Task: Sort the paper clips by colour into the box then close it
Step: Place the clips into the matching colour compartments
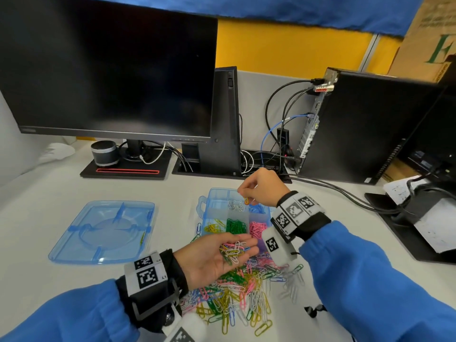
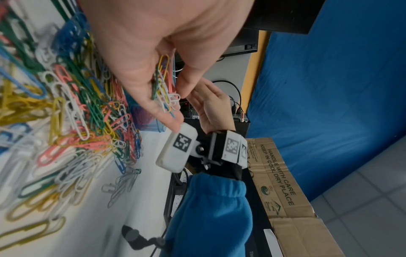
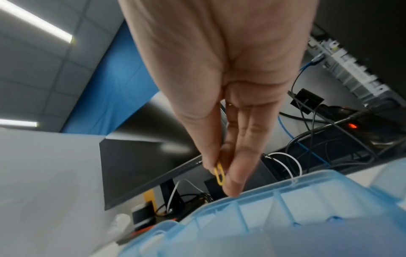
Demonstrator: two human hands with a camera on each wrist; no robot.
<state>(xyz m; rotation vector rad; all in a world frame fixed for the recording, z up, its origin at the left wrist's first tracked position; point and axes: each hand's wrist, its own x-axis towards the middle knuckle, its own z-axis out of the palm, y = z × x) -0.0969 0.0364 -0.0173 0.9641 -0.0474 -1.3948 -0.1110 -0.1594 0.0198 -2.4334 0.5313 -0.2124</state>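
I am mid-sort: my right hand (image 1: 261, 187) pinches one small orange-yellow paper clip (image 1: 246, 200) between thumb and fingertips, above the far compartments of the translucent blue plastic divided box (image 1: 204, 213), which sits on the white desk (image 1: 49, 193) beyond the pile. My left hand (image 1: 217, 255) lies palm up, fingers relaxed, cradling a small mixed bunch of clips (image 1: 233, 250), too tangled to count. Next, I judge, I must find the compartment matching this clip and release it there; yellow ones sit in the near-left cell, so the choice needs care. I count five compartments already holding clips: white, blue, yellow, green and pink. One loose heap of coloured wire paper clips (image 1: 237, 299) remains, far too many to count, and one detached blue lid (image 1: 103, 230) lies to the left.
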